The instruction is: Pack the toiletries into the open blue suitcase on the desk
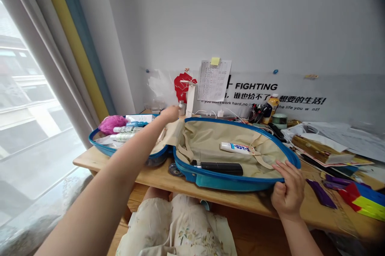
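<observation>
An opened blue suitcase (234, 185) with a beige lining lies across the wooden desk. My right hand (289, 187) grips the near right rim of its right half, fingers over the edge and thumb outside. That half holds a white tube (236, 147), tucked partly under a strap, and a black cylindrical object (221, 168). My left arm stretches across the left half, and my left hand (170, 114) is beyond the hinge, beside a small bottle (181, 108). Its fingers are turned away and hidden. A pink fluffy puff (113, 124) and white tubes (122, 137) lie in the left half.
Behind the suitcase stand a white lamp (190, 100), a yellow-labelled bottle (270, 108) and a green jar (279, 120). Papers (345, 139), a brown pouch (319, 147) and a colourful block-like object (365, 200) crowd the right. Suitcase wheels (175, 169) rest near the desk's front edge.
</observation>
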`<act>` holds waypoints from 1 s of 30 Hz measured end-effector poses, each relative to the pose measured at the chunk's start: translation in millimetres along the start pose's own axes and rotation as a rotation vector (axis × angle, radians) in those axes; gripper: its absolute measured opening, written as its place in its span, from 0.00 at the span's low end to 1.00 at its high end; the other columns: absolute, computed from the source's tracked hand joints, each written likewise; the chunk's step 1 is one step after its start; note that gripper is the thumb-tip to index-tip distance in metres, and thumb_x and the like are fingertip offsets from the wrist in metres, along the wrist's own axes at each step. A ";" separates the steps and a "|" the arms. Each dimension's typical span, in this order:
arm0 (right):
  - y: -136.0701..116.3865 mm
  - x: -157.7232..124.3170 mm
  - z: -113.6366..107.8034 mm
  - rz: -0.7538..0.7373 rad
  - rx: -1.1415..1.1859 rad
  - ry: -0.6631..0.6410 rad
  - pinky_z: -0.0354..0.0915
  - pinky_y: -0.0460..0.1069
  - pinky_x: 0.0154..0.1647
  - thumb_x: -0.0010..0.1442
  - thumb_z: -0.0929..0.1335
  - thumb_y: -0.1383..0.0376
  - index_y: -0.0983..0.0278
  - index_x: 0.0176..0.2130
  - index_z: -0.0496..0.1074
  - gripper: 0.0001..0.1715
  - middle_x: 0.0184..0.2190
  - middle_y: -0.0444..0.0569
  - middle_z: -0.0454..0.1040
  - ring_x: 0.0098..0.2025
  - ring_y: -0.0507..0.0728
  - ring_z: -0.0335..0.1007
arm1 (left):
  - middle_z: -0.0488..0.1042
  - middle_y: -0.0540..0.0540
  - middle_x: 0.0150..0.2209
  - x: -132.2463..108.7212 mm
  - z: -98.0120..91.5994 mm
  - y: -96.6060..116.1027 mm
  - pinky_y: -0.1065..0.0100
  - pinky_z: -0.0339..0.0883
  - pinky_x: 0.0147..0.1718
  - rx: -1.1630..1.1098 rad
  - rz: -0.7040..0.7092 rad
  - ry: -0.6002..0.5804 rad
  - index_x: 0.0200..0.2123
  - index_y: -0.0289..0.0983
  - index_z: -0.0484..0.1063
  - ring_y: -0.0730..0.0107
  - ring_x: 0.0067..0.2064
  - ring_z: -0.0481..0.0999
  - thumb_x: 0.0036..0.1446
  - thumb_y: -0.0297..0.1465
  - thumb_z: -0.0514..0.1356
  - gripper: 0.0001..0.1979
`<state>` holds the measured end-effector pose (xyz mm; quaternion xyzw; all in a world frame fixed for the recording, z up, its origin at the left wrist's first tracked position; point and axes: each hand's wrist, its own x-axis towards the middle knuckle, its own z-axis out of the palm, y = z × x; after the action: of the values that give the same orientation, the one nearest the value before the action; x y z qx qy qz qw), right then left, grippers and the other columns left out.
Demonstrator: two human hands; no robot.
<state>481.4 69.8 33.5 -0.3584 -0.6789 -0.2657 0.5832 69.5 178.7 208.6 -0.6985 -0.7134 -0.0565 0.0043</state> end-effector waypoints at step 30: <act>-1.2 2.9 -0.8 -0.033 -0.052 -0.007 0.63 0.63 0.56 0.69 0.54 0.53 0.64 0.46 0.72 0.25 0.43 0.57 0.76 0.56 0.65 0.70 | 0.57 0.29 0.67 -19.7 18.3 -86.2 0.39 0.47 0.65 0.206 -0.213 0.322 0.69 0.33 0.48 0.50 0.68 0.56 0.66 0.30 0.46 0.29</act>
<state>480.7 68.9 36.5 -0.3630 -0.6797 -0.2915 0.5668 -14.6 159.1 182.3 -0.5969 -0.7754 -0.0940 0.1835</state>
